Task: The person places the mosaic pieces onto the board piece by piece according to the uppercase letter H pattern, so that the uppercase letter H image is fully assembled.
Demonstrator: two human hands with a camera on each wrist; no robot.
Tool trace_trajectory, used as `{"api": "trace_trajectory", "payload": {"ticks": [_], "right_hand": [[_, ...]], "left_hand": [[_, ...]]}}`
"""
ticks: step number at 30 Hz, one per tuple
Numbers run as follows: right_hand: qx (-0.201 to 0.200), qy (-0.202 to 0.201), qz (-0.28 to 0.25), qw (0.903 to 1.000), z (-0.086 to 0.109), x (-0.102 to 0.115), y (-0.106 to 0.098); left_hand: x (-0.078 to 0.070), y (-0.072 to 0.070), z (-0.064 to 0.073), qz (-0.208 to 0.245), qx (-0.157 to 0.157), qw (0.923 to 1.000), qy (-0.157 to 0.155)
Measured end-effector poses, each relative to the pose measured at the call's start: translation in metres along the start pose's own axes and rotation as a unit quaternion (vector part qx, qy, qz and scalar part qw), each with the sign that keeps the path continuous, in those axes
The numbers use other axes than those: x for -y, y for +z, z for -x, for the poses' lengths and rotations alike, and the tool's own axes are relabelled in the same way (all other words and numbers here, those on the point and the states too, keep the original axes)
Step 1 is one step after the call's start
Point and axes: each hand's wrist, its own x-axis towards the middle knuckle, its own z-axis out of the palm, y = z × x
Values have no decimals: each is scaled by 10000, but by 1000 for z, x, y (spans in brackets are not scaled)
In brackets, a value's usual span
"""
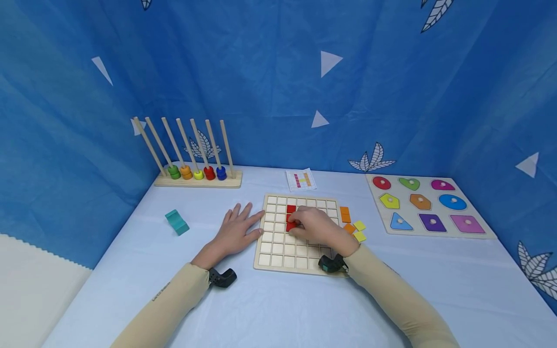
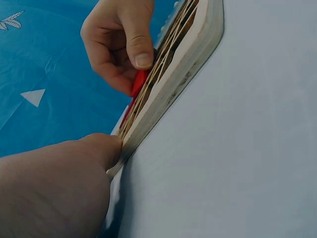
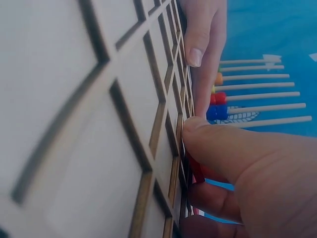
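A red tile is pinched between thumb and fingers of the right hand at the grid board, near another red tile. The board's left edge is touched by the left hand, fingers spread.

Far left on the bench, a peg rack with rings; nearer, left, a teal piece; far right, knobbed shape puzzle; behind, blue cloth.

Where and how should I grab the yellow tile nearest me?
Pinch the yellow tile by opposite edges, probably from above on its right: it looks thin and flat, while an orange tile and the board lie to its left.
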Motion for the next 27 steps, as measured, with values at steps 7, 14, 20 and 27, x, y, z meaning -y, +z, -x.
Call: {"api": "trace_trajectory", "payload": {"ticks": [7, 14, 20, 27], "right_hand": [[-6, 33, 0, 10000, 0, -1, 1], [21, -18, -59, 10000, 0, -2, 1], [-6, -75, -42, 10000, 0, -3, 1], [-19, -60, -15, 10000, 0, -4, 2]], "left_hand": [[-1, 0, 0, 8, -14, 10000, 1], [-2, -1, 0, -29, -16, 10000, -13], [-2, -1, 1, 3, -24, 10000, 0], [-1, 0, 0, -18, -8, 10000, -4]]}}
